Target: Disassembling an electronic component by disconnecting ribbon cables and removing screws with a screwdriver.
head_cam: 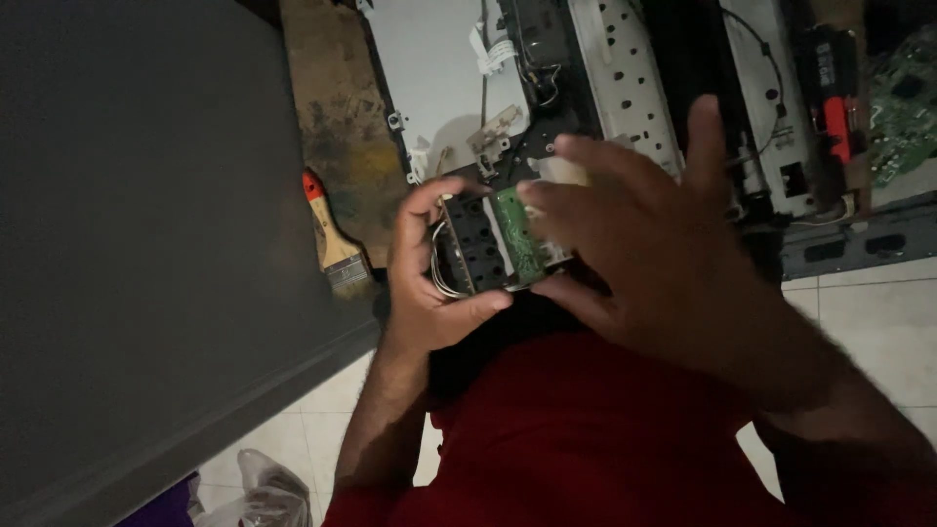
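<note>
module (488, 244) between both hands | brush (332, 239) left | chassis (625, 88) behind

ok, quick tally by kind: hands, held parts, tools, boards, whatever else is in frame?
Hands: 2, left hand and right hand, both on the held part
Black vented module with green circuit board: 1
Paintbrush, orange handle: 1
Opened grey device chassis: 1
Loose green circuit board, far right: 1
Plastic bag on the tiled floor: 1
Total: 7
</note>
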